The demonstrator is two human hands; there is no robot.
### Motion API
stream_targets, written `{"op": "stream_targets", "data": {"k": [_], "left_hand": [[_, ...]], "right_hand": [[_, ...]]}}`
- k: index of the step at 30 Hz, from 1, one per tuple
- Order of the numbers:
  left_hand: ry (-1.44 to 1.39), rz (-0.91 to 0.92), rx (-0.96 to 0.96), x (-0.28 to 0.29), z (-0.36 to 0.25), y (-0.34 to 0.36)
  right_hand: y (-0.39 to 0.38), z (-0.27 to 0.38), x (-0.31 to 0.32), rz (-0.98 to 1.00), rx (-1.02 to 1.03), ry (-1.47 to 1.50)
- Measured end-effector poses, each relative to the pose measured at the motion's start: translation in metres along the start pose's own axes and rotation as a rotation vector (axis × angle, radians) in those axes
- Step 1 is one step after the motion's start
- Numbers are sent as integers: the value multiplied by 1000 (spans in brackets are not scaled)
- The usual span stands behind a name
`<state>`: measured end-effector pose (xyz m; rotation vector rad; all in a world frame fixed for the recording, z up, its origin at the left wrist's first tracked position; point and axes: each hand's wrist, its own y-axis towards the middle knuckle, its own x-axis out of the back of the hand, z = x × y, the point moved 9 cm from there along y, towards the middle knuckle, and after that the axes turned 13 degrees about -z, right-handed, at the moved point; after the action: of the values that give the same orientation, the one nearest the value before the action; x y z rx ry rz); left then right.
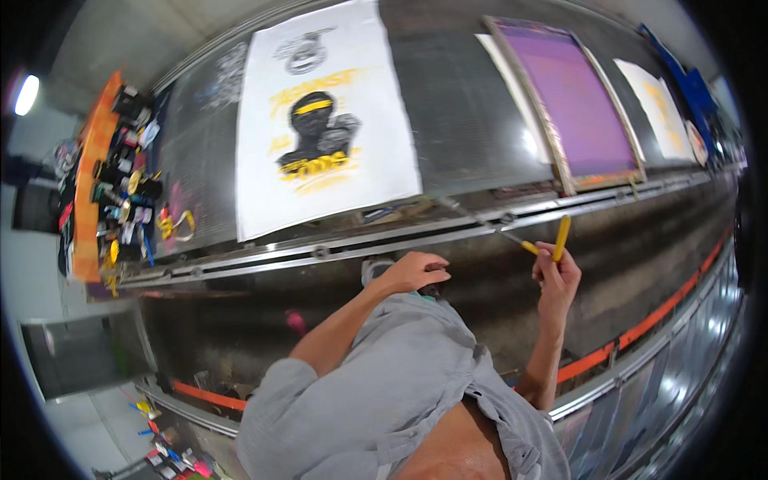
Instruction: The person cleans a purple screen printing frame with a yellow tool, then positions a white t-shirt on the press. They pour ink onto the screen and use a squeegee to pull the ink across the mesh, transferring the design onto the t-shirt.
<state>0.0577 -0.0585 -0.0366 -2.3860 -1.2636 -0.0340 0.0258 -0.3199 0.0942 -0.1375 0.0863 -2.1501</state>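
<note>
My right hand (558, 276) is closed around a tool with yellow handle parts (562, 238), raised beside the table's near edge. A thin metal shaft (502, 232) runs from the grip toward the left, over the rail; its exact kind I cannot tell. My left hand (412, 272) hangs in front of my body with loosely bent fingers and nothing visible in it. Beyond it on the long dark table (448, 120) lies a white printed sheet (376, 112), showing a dark masked figure with a yellow band across it and yellow lettering.
A framed purple printing screen (572, 88) lies on the table's right, partly over a white sheet. Another sheet (652, 104) is farther right. An orange shelf (86, 184) with jars stands left. A metal rail (320, 252) edges the table; another orange-edged table (632, 332) stands behind me.
</note>
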Motion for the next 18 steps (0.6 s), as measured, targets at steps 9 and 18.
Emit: {"op": "stream_targets", "data": {"k": [9, 18], "left_hand": [[214, 265, -367, -190, -165, 178], [209, -64, -797, -324, -244, 405]], "right_hand": [[91, 73, 252, -674, 255, -465], [261, 79, 361, -680, 235, -566]]}}
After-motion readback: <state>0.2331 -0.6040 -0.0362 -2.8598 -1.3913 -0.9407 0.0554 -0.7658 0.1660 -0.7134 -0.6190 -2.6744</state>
